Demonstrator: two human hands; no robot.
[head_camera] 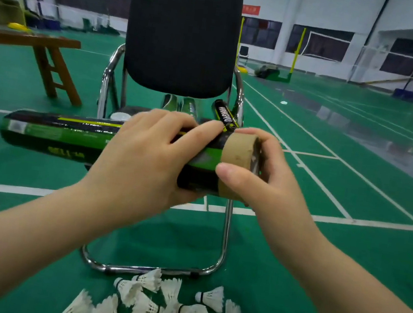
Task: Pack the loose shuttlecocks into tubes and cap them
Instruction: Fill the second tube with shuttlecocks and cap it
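Observation:
I hold a long black-and-green shuttlecock tube (64,135) level in front of me, its brown cardboard end (237,161) pointing right. My left hand (146,158) wraps the tube near that end. My right hand (261,175) cups the brown end, thumb on its near side and fingers over the opening; whether a cap sits there is hidden. Several loose white shuttlecocks (166,308) lie in a heap on the green floor below my arms. More tubes (226,115) rest on the chair seat behind my hands.
A black chair (182,32) with a chrome frame stands directly ahead. A white cap-like disc (120,116) lies on its seat. A wooden bench (41,51) is at the left. Green court floor with white lines spreads around; net posts stand far back.

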